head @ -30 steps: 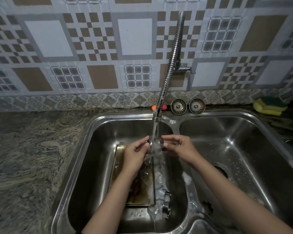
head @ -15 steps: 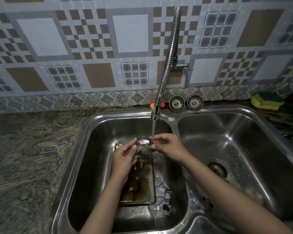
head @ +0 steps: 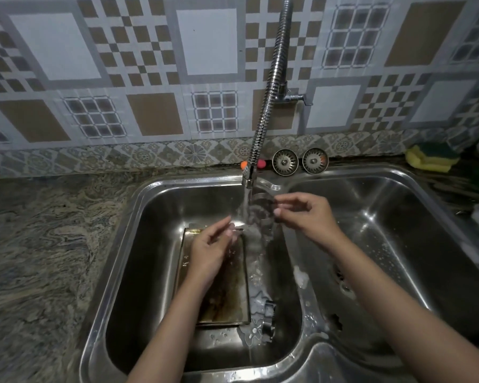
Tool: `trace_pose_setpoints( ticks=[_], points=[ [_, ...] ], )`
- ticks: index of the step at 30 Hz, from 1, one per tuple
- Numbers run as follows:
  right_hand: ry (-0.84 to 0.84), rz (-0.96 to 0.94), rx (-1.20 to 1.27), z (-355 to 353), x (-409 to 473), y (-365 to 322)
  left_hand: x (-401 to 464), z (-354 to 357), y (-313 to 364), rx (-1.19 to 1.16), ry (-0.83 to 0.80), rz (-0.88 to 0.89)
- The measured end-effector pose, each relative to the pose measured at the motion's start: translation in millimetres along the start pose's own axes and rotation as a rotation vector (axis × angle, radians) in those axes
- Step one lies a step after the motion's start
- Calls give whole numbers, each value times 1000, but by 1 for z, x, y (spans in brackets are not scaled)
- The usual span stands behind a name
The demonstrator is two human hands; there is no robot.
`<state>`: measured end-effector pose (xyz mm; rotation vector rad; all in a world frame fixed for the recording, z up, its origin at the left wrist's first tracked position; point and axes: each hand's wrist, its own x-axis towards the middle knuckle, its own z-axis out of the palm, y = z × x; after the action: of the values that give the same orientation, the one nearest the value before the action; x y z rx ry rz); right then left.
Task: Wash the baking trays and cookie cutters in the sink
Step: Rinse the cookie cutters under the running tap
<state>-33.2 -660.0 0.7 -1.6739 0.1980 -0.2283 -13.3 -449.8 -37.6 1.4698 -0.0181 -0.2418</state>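
Both forearms and hands (head: 210,246) are bare, with no sleeves.

The wall (head: 205,42) is clad in patterned brown-and-white tiles; a veined stone counter (head: 39,258) is dimly lit.

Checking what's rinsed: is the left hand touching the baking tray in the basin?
Apart. The head view shows the left hand raised beside the stream, above the baking tray.
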Motion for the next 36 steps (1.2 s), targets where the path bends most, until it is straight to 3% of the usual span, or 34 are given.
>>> trace_pose_setpoints(
  ticks=[6,9,14,19,25,32,36],
  points=[
    [108,97,-101,-87,-38,10,-17,2,-44,635,-343,-121],
    [111,263,-369,-120,-50,49,-24,9,-69,968,-583,-126],
    [-148,524,-808,-122,-71,123,-19,30,-103,1320,-775,20],
    [-379,597,-915,-102,-79,144,-16,43,-120,1618,-951,184],
    [-412,601,-981,-104,-69,137,-15,40,-129,1617,-865,302],
    [-52,285,-678,-99,-58,97,-16,20,-112,1044,-623,176],
    [3,154,-435,-65,-60,57,-19,16,-92,686,-406,6]
  ],
)
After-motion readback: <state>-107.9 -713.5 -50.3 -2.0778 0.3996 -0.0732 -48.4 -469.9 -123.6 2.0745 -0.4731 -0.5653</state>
